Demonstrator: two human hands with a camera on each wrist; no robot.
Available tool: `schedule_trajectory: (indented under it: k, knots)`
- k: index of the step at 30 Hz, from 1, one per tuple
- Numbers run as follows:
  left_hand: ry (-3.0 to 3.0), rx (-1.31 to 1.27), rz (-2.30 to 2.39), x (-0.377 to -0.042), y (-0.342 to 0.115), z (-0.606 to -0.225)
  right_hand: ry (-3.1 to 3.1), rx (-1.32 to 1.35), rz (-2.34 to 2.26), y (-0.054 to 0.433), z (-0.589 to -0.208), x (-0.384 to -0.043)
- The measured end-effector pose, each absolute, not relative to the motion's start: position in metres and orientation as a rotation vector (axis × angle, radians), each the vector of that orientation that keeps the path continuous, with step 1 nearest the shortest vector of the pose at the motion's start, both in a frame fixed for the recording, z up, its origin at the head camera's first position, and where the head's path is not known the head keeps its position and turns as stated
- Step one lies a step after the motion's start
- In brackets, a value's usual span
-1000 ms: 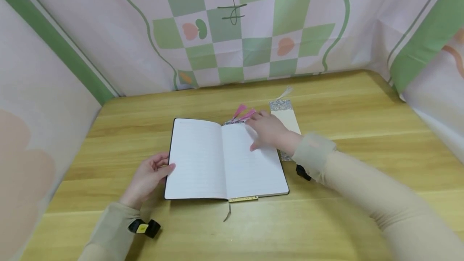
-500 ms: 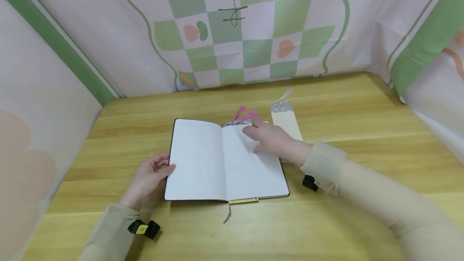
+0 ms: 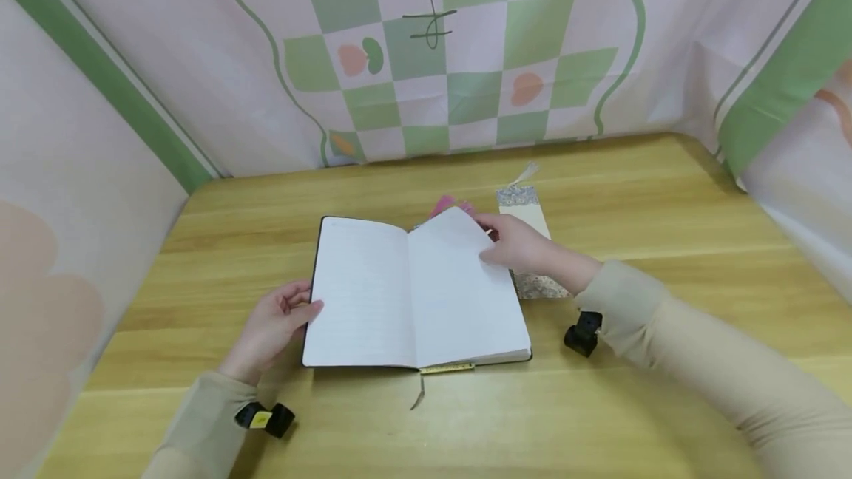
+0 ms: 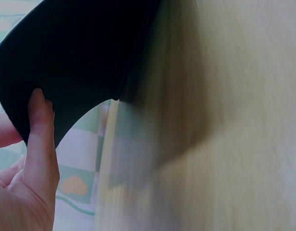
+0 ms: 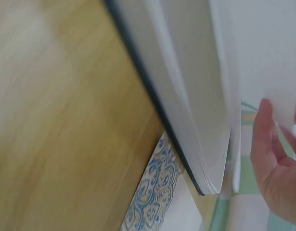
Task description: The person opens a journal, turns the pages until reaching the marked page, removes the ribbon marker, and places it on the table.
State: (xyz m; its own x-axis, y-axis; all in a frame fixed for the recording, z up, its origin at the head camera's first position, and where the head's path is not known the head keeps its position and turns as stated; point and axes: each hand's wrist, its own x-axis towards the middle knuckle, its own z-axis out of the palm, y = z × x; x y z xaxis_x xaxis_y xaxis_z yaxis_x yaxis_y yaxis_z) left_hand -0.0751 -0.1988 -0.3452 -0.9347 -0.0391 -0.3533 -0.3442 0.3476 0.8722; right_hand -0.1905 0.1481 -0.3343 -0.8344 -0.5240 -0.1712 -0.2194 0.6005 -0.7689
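An open lined notebook [image 3: 359, 294] lies on the table, its left half raised from the wood. My left hand [image 3: 266, 335] grips the left edge, thumb on the page and fingers behind the black cover [image 4: 75, 57]. At the upper right corner, my right hand [image 3: 522, 245] pinches the right-hand page [image 3: 452, 287], whose top bends up off the pages below. In the right wrist view this lifted page [image 5: 263, 43] runs up to the fingertips. Pink tassels [image 3: 442, 205] poke out at the notebook's top, partly hidden behind the raised page.
A white bookmark [image 3: 535, 214] with blue patterned ends and a pale tassel lies right of the notebook, partly under the right hand. Below the spine, a narrow yellow strip [image 3: 447, 369] and a dark ribbon [image 3: 419, 394] stick out. Patterned cloth [image 3: 419, 102] hangs behind the table [image 3: 266, 213].
My right hand has drawn back to the right from the page's top and now has its corner, which has come up over the tassels. My left hand has stayed put.
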Motion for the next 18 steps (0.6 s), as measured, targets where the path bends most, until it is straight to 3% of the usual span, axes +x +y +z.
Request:
schedule_trajectory:
  k: [7, 18]
  knots:
    - [2.344, -0.349, 1.614, -0.0770, -0.2001, -0.3470, 2.004, -0.395, -1.529, 0.1508, -0.3330, -0.1905]
    - [2.322, -0.327, 1.647, -0.0777, -0.2012, -0.3483, 1.664, -0.316, -1.772, 0.1438, -0.3269, -0.1866]
